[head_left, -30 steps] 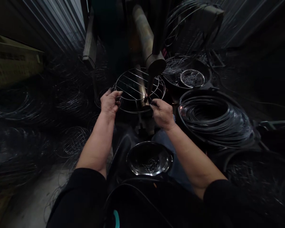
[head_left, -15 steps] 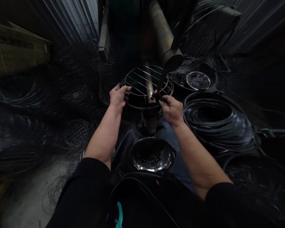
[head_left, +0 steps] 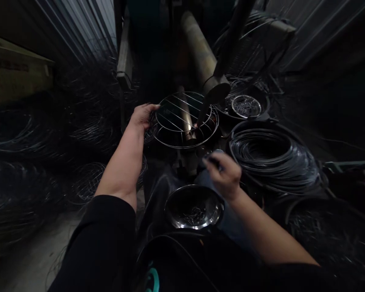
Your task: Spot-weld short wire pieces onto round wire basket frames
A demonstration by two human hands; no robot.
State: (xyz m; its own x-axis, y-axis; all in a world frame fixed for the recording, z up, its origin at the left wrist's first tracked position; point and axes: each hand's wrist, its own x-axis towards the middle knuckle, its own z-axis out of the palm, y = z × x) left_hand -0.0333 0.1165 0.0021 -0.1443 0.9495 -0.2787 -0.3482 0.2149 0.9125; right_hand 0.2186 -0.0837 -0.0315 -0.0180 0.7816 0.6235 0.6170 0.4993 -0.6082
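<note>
My left hand [head_left: 142, 116] is closed on the left edge of a round wire rack [head_left: 173, 117], with the thumb along the upper ring. Parallel bars cross the rack's upper ring, and a wider ring runs below it. The rack sits between a lower metal bar [head_left: 185, 111] and a dark pointed arm above, which meet near its right front side. My right hand [head_left: 225, 172] is off the rack, blurred by motion, its fingers curled above a shiny metal bowl [head_left: 194, 190]. Whether it holds anything I cannot make out. Small wire pieces [head_left: 194, 215] lie in the bowl.
A large coil of wire [head_left: 270, 158] sits in a tub at right. Behind it stands a small bowl of metal pieces [head_left: 246, 106]. A thick machine cylinder [head_left: 200, 52] slopes down from the back. Wire rings [head_left: 89, 180] are heaped at left, near a yellowish box [head_left: 18, 73].
My right hand has let go of the rack's right front edge and moved down toward the bowl. My left hand keeps its hold. The whole view has shifted slightly.
</note>
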